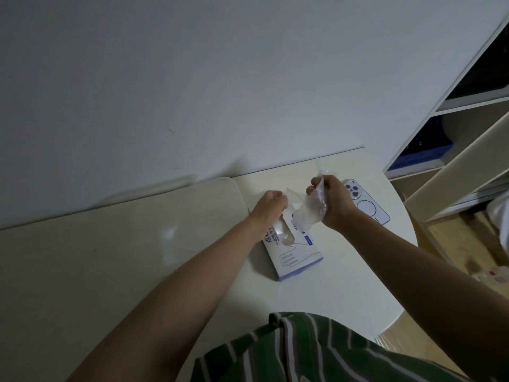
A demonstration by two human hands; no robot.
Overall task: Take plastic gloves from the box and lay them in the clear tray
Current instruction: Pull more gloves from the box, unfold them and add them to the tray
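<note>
Our right hand (334,201) is curled tight round a bunched clear glove (307,215), held just above the box (293,255), which lies flat on the white table (344,288). Our left hand (271,204) sits with its fingers curled at the far end of the box, against the film; we cannot tell whether it pinches it. The clear tray (232,186) lies just left of the box, a phone (370,208) to the right.
</note>
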